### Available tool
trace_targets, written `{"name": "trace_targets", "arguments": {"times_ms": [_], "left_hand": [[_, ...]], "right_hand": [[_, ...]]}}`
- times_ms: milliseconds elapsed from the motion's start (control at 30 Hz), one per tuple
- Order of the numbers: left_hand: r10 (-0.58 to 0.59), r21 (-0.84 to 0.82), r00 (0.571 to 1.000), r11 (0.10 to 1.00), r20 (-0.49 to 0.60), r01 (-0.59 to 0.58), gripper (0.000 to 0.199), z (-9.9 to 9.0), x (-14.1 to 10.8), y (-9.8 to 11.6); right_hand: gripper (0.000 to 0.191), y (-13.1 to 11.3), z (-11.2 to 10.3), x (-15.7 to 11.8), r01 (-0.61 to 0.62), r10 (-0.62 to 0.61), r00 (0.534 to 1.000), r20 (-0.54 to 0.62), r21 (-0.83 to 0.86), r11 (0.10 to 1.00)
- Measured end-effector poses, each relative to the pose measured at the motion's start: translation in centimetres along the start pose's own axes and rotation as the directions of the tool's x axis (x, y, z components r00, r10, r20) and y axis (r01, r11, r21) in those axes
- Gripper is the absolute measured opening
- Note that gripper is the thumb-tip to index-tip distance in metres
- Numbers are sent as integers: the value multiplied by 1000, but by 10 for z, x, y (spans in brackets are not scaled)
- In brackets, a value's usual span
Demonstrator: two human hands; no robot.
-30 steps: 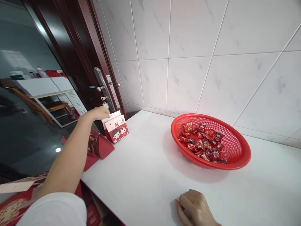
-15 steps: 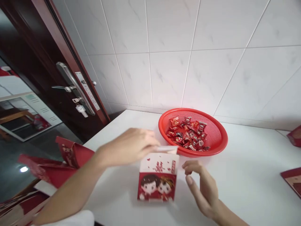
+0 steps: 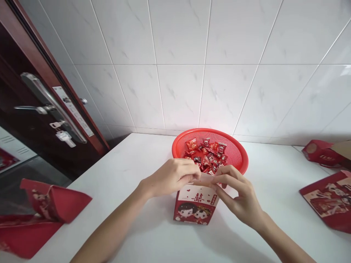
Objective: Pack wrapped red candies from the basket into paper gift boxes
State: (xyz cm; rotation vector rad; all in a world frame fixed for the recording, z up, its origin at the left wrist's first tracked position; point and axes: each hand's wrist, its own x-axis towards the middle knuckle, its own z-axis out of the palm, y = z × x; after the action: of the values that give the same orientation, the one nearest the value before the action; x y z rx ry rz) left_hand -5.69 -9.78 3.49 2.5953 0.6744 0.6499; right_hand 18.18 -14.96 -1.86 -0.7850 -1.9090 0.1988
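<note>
A: Box loc?
B: Printed box (image 3: pixel 193 212) is on the white surface (image 3: pixel 131 159), just in front of the red basket (image 3: pixel 245 162) w/ wrapped candies (image 3: pixel 207 160).
A: Hands?
B: L hand (image 3: pixel 175 178) pinches the L end of the box's top flap. R hand (image 3: pixel 240 195) has the R end btwn thumb & fingertips.
A: Other stuff?
B: Red cartons (image 3: pixel 68 201) far L, well apart from box; picture-front carton (image 3: pixel 333 204) far R. Door (image 3: pixel 41 137) in bkgd L, keys (image 3: pixel 65 138) hanging at the handle plate.
</note>
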Motion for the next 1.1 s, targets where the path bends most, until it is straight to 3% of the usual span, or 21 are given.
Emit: {"name": "trace_targets", "arguments": {"times_ms": [100,233,433,600,733,933,1100], "left_hand": [[33,26,999,999,15,-34,31,4,-5,-5],[-44,60,998,997,55,41,31,0,-9,1],[-105,95,977,992,185,89,28,-9,-17,23],[-122,194,970,978,211,81,24,-8,-29,39],[-144,250,973,963,181,96,25,-4,-34,47],[-127,264,992,956,-10,125,24,5,-32,51],[-119,271,993,957,26,107,59,2,-38,52]], "right_hand": [[23,-2,-3,0,-33,36,987,157,-20,999],[30,-14,-13,4,-94,117,902,415,-76,993],[21,-38,-30,1,-98,138,836,531,-103,990],[19,-45,-41,-3,-156,192,776,601,-113,981],[20,-49,-41,-6,-133,209,796,568,-173,976],[15,-57,-34,-13,45,66,884,462,-225,973],[13,-58,-30,-14,162,-21,907,422,-302,940]]}}
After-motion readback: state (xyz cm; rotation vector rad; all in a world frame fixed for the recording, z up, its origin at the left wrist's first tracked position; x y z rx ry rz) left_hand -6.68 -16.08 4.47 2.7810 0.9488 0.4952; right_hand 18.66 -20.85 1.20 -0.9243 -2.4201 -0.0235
